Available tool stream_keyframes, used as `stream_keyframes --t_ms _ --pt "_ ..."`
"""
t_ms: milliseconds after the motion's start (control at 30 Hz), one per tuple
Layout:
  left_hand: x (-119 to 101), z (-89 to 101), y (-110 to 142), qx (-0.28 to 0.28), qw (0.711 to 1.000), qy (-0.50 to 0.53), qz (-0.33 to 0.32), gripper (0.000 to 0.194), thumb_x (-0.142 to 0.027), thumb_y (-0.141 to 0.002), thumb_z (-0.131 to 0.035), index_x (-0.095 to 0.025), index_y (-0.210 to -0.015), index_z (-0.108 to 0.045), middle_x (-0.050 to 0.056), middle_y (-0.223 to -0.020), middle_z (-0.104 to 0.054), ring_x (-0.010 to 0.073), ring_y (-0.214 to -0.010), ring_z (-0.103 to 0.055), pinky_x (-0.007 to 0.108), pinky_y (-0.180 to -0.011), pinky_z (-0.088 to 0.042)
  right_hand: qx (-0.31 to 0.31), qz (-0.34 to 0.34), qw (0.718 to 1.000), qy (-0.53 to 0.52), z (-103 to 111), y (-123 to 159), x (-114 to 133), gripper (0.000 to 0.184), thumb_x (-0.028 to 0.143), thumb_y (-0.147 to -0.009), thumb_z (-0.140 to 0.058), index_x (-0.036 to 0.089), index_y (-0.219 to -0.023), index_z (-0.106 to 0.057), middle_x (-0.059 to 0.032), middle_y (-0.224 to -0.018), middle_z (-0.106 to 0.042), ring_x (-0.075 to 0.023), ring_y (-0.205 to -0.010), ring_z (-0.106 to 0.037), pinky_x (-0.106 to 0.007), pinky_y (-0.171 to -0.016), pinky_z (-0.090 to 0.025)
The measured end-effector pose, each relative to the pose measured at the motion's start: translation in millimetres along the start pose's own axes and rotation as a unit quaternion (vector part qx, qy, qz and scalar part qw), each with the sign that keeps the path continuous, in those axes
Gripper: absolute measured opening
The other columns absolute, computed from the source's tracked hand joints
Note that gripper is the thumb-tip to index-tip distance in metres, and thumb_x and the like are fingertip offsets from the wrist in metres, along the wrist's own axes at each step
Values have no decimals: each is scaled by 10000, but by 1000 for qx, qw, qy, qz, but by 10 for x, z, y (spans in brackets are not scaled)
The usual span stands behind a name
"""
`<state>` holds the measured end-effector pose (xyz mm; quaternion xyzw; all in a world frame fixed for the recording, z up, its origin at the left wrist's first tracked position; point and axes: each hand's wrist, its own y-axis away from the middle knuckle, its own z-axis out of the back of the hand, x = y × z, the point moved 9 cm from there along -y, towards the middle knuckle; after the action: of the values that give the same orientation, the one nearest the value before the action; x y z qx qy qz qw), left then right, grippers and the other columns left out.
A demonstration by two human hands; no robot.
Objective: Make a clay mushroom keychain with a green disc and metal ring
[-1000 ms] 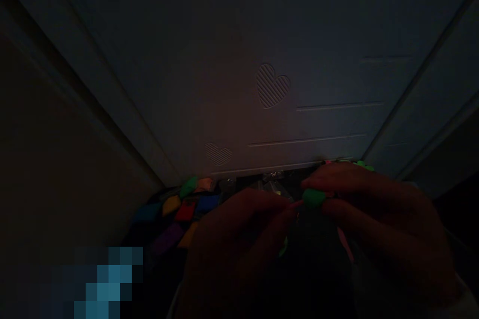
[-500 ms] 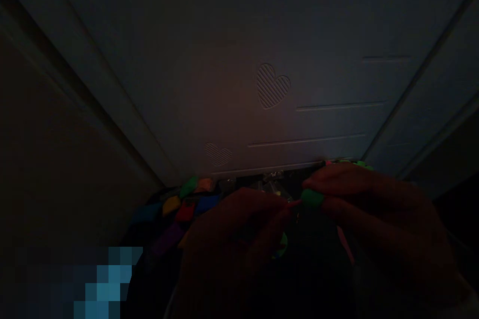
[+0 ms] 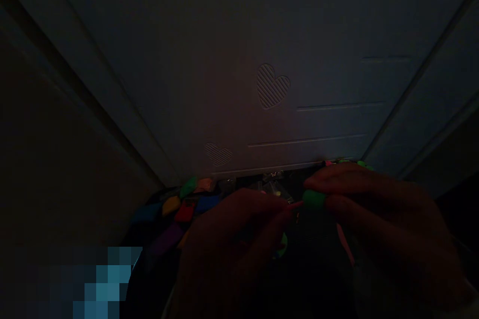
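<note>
In dim light, my left hand [image 3: 239, 229] pinches a thin pinkish stick [image 3: 297, 205] between thumb and forefinger. The stick's far end meets a small green lump [image 3: 313, 201], rounded and soft-looking like modelling clay. Whether the tip goes into the lump or only touches it, I cannot tell. My right hand [image 3: 385, 229] grips this lump from the right with thumb and fingertips. Beneath the right hand, a pink strip-like tool [image 3: 345, 244] shows in part. A round green-edged thing [image 3: 282, 245] is partly hidden behind my left hand.
Several coloured packets, among them a red one [image 3: 185, 211], a yellow one [image 3: 171, 206] and a purple one [image 3: 167, 239], lie on the dark surface at left. Clear plastic bags [image 3: 273, 177] lie behind the hands. A pale panel with embossed hearts [image 3: 273, 86] rises at the back.
The green lump and my right hand have shifted slightly to the right, and a little more of the stick shows. My left hand has hardly moved.
</note>
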<state>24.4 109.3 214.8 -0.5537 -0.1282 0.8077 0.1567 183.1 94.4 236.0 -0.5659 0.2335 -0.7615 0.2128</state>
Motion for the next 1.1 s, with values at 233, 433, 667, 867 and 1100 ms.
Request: stream_keyframes --t_ms 233,433,667,867,1100 --pt "-24 -21 16 21 999 -23 -22 55 -240 -720 -656 -294 -718 -645 -102 -672 -651 52 -597 -592 88 -534 -454 18 -19 1000 1 -57 -42 -14 259 230 -714 -681 387 -919 -659 109 -863 -688 -85 -805 -641 -138 -707 -522" --pt "152 9 -107 -20 999 -29 22 77 -332 -748 -628 -283 -798 -660 -71 -735 -675 71 -634 -612 119 -510 -449 -44 -70 995 -62 38 -73 -276 132 307 -793 -594 322 -901 -667 69 -875 -685 -91 -807 -638 -185 -703 -511" --pt "375 153 -235 -180 982 15 -50 116 -295 -765 -618 -225 -851 -647 -56 -734 -643 47 -552 -558 157 -447 -438 -162 -3 986 -48 107 -330 -564 160 291 -840 -474 205 -871 -605 9 -880 -639 -114 -825 -622 -244 -711 -506" --pt "332 154 -271 -180 980 12 -84 151 -308 -784 -575 -181 -841 -634 -71 -676 -610 36 -544 -540 150 -433 -425 -145 -47 988 -9 76 -537 -806 147 308 -837 -469 214 -859 -581 61 -819 -643 -92 -801 -623 -174 -634 -482" --pt "356 113 -272 -180 979 32 -92 146 -304 -772 -600 -171 -824 -633 -54 -674 -617 39 -562 -569 130 -411 -423 -92 -51 993 55 50 -434 -764 216 374 -856 -430 232 -926 -577 13 -881 -631 -128 -767 -608 -237 -636 -467"
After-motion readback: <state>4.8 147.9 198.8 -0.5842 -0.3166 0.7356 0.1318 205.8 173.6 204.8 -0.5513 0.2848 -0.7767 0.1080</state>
